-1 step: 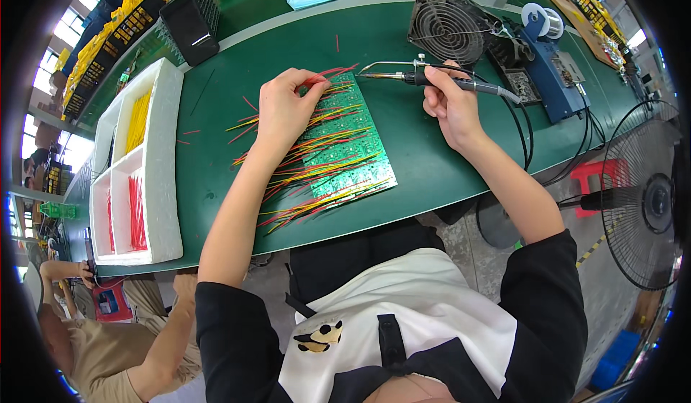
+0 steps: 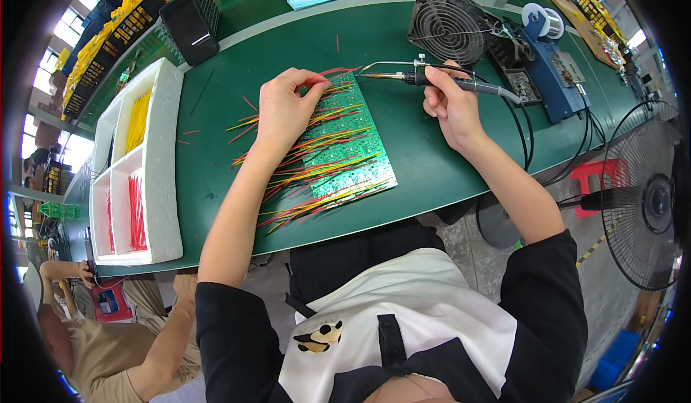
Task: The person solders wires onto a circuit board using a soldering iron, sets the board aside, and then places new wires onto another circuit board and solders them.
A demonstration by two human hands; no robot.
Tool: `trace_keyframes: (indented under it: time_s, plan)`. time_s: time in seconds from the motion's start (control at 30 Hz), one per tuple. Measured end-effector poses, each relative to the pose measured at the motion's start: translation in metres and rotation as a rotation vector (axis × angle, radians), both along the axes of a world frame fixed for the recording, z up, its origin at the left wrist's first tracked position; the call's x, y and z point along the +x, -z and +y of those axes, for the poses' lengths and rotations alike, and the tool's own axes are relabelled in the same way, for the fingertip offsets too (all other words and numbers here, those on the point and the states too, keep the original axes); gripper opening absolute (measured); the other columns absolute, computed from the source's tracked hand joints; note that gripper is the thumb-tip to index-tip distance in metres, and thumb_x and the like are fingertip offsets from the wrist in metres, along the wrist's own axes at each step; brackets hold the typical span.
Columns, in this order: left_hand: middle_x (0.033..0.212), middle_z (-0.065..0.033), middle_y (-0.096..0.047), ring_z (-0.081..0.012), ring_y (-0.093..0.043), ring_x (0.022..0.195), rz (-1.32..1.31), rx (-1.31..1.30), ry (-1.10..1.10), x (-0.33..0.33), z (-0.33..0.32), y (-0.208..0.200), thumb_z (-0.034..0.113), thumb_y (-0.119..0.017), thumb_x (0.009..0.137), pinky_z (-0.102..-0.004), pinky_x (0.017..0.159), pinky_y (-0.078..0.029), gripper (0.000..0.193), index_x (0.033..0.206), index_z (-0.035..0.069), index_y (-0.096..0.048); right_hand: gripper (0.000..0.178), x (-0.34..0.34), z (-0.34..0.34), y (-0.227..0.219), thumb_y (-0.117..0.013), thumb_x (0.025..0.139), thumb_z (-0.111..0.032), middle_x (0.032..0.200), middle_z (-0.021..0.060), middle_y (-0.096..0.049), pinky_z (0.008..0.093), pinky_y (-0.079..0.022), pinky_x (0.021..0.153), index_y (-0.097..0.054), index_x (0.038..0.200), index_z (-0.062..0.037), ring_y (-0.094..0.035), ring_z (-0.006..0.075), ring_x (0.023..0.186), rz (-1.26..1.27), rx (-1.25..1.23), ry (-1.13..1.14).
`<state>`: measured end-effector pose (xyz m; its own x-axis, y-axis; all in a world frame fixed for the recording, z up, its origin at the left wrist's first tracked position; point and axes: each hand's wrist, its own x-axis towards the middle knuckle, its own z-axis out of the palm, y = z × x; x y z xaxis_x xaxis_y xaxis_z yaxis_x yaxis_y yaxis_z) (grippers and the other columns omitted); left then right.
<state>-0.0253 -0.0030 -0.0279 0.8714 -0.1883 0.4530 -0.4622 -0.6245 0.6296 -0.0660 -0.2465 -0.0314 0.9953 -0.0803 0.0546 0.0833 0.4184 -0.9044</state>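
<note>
My left hand [image 2: 288, 104] pinches red wires [image 2: 332, 72] above the top end of a green circuit board panel [image 2: 353, 140]. Rows of red, yellow and dark wires [image 2: 299, 205] spread leftward from the panel, partly hidden under my left forearm. In my right hand [image 2: 451, 104] is a soldering iron [image 2: 414, 78] with a thin metal solder feed tube [image 2: 389, 63] along it. Its tip points left, close to the free ends of the red wires at the panel's upper corner; whether they touch is too small to tell.
A white foam tray [image 2: 164, 187] with yellow and red wires stands left. At the back right are a round-grilled fan [image 2: 450, 29] and a blue soldering station [image 2: 558, 72] with a solder spool [image 2: 551, 23]. A co-worker [image 2: 122, 345] sits at lower left; a floor fan [image 2: 651, 201] stands right.
The ends of the red wires in my left hand have shifted very slightly to the right, toward the iron's tip. Both hands stay practically where they were.
</note>
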Motion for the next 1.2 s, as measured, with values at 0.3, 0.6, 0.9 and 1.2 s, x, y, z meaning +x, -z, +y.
trace_keyframes:
  time_s: [0.3,0.6,0.9,1.2]
  plan:
    - [0.07,-0.0093,-0.061,-0.0194,-0.054,0.057,0.016,0.011,-0.006,-0.0033,-0.0019,-0.0042,0.013,-0.069,0.073,-0.0293,0.055,-0.043,0.011,0.08,0.004,-0.069,0.018,-0.0001,-0.0001,0.0012,-0.062,0.083,-0.012,0.051,0.0039,-0.049,0.023,-0.029,0.038,-0.045,0.077,-0.0074,-0.035,0.0067,0.038,-0.02,-0.027,-0.011]
    - [0.07,-0.0097,-0.061,-0.021,-0.056,0.058,0.0,0.035,-0.011,-0.0032,-0.0019,-0.0041,0.013,-0.069,0.072,-0.0301,0.056,-0.044,0.011,0.078,0.003,-0.068,0.017,-0.0004,0.0008,0.0014,-0.06,0.085,-0.012,0.052,0.004,-0.049,0.022,-0.029,0.038,-0.045,0.077,-0.009,-0.035,0.0062,0.037,-0.036,-0.072,-0.04]
    - [0.072,-0.0094,-0.062,-0.0213,-0.058,0.06,0.007,0.038,-0.011,-0.0043,-0.0026,-0.0059,0.012,-0.068,0.072,-0.0299,0.057,-0.045,0.011,0.078,0.004,-0.069,0.016,-0.0007,0.0005,0.0022,-0.058,0.087,-0.013,0.052,0.0035,-0.048,0.0213,-0.03,0.04,-0.044,0.079,-0.01,-0.034,0.0061,0.037,-0.031,-0.096,-0.048]
    - [0.072,-0.0093,-0.062,-0.0215,-0.058,0.061,0.002,0.034,-0.007,-0.0029,-0.0021,-0.0035,0.013,-0.069,0.072,-0.03,0.057,-0.045,0.011,0.079,0.004,-0.069,0.018,0.0005,0.0014,0.002,-0.062,0.084,-0.013,0.052,0.0058,-0.052,0.0216,-0.03,0.037,-0.047,0.076,-0.0072,-0.039,0.0069,0.037,-0.032,-0.083,-0.048]
